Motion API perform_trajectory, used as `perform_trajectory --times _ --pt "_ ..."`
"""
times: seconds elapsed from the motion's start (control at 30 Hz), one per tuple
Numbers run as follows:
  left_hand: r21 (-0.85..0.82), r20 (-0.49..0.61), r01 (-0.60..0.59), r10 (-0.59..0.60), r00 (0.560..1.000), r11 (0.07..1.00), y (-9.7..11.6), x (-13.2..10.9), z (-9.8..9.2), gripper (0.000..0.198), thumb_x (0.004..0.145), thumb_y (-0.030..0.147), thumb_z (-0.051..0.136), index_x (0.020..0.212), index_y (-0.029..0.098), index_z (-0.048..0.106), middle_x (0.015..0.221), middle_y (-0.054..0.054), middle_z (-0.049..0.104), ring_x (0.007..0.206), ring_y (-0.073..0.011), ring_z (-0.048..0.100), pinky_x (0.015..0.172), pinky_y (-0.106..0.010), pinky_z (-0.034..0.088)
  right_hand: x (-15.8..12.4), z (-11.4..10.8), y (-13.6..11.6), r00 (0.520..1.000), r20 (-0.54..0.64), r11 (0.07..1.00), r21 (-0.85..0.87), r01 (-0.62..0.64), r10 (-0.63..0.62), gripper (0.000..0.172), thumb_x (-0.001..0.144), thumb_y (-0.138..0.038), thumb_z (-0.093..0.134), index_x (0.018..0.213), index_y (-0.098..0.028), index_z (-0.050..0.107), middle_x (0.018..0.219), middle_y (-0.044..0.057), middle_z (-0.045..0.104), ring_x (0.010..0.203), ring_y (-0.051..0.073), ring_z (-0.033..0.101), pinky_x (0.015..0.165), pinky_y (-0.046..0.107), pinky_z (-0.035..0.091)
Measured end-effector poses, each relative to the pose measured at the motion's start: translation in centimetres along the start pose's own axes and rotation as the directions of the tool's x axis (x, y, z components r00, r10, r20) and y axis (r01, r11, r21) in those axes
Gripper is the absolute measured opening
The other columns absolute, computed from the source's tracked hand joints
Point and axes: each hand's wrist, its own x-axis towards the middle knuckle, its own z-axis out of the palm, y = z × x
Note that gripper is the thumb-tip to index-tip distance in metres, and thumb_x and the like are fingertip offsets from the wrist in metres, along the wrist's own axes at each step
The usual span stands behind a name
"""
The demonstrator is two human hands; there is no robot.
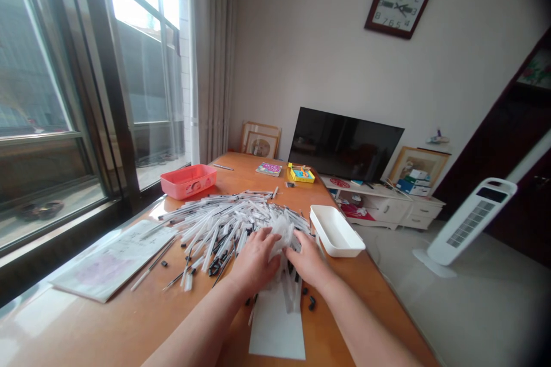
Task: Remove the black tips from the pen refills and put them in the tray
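Note:
My left hand (257,261) and my right hand (309,259) are close together at the near side of a large pile of pen parts (232,215). Between them is a loose bunch of clear plastic pen tubes (282,232), with the fingers of both hands curled against it from either side. Some tubes hang down over a white sheet (278,327) lying beneath. The pile mixes pale tubes, thin dark-ended refills and small black caps (214,266). Parts of the fingers are hidden by the tubes.
A red plastic basket (189,182) stands behind the pile at left, a white tray (338,232) at right. A booklet (114,261) lies left. Loose black caps (311,302) sit near my right wrist. Farther back are a yellow box (302,174) and a magazine (269,169).

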Motion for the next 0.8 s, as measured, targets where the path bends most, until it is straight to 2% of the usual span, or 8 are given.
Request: perform_trajectory --times 0.2,0.4,0.6,0.7,0.8 --pt "0.053 0.058 -0.005 0.002 0.998 0.999 0.9 -0.1 -0.7 0.044 0.074 0.016 0.058 0.117 0.025 0.063 0.130 -0.010 0.054 0.117 -0.0284 0.053 0.102 -0.043 0.044 2.6 0.1 1.1 0.999 -0.032 0.995 0.104 -0.004 0.008 0.050 0.080 -0.034 0.063 0.126 -0.016 0.066 0.126 0.014 0.068 0.121 0.029 0.061 0.105 0.041 0.045" --pt "0.115 0.107 0.024 -0.037 0.994 0.993 1.9 -0.3 -1.3 0.043 0.074 0.019 0.060 0.115 0.028 0.063 0.128 -0.009 0.055 0.115 -0.0293 0.053 0.097 -0.042 0.045 4.6 0.9 0.9 0.999 -0.030 0.981 0.195 -0.009 0.015 0.045 0.078 -0.027 0.061 0.120 -0.016 0.070 0.121 0.012 0.071 0.115 0.027 0.065 0.100 0.038 0.048" --pt "0.128 0.142 0.028 -0.046 0.989 0.991 2.0 -0.6 -1.0 0.047 0.076 0.035 0.067 0.122 0.029 0.062 0.143 -0.012 0.049 0.128 -0.0360 0.047 0.101 -0.049 0.043 6.2 1.7 -0.5 1.000 0.021 0.974 0.225 0.009 -0.014 0.039 0.083 -0.025 0.052 0.116 -0.020 0.071 0.107 0.005 0.075 0.102 0.023 0.068 0.091 0.034 0.051" --pt "0.112 0.177 0.047 -0.066 0.982 0.993 1.9 -0.7 -0.8 0.061 0.075 0.049 0.070 0.133 0.033 0.059 0.153 -0.013 0.042 0.140 -0.0401 0.038 0.110 -0.057 0.035 6.9 1.9 -1.1 0.999 0.033 0.969 0.246 0.011 -0.020 0.042 0.087 -0.024 0.048 0.123 -0.021 0.068 0.111 0.006 0.074 0.104 0.022 0.067 0.093 0.034 0.050" --pt "0.105 0.214 0.062 -0.083 0.973 0.993 1.6 -0.7 -0.6 0.072 0.074 0.053 0.072 0.142 0.036 0.052 0.159 -0.013 0.037 0.147 -0.0418 0.028 0.115 -0.062 0.026 7.3 1.9 -1.6 0.999 0.036 0.965 0.263 0.012 -0.022 0.046 0.089 -0.025 0.047 0.132 -0.021 0.062 0.116 0.007 0.073 0.106 0.022 0.067 0.094 0.034 0.050"
